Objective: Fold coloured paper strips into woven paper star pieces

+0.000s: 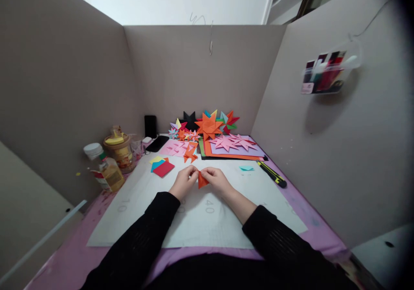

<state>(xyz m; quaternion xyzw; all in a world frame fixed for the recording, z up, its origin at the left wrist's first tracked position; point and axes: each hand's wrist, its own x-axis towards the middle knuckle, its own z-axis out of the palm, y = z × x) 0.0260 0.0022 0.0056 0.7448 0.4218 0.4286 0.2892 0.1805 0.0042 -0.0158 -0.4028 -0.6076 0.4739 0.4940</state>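
Note:
My left hand and my right hand meet over the middle of a white mat. Between them is a small piece of folded orange paper, its point hanging down toward me. Both hands are closed, pinching the paper at its upper edges with thumbs and fingers. Just beyond my hands lie several folded orange pieces. Left of them sit loose paper squares, a red one on top. A small folded light-blue piece rests to the right of my right hand.
Paper stars stand along the back panel. Pink stars lie on stacked coloured sheets. A yellow-black utility knife lies right. A glue bottle, a jar and a phone are left. Side panels enclose the table.

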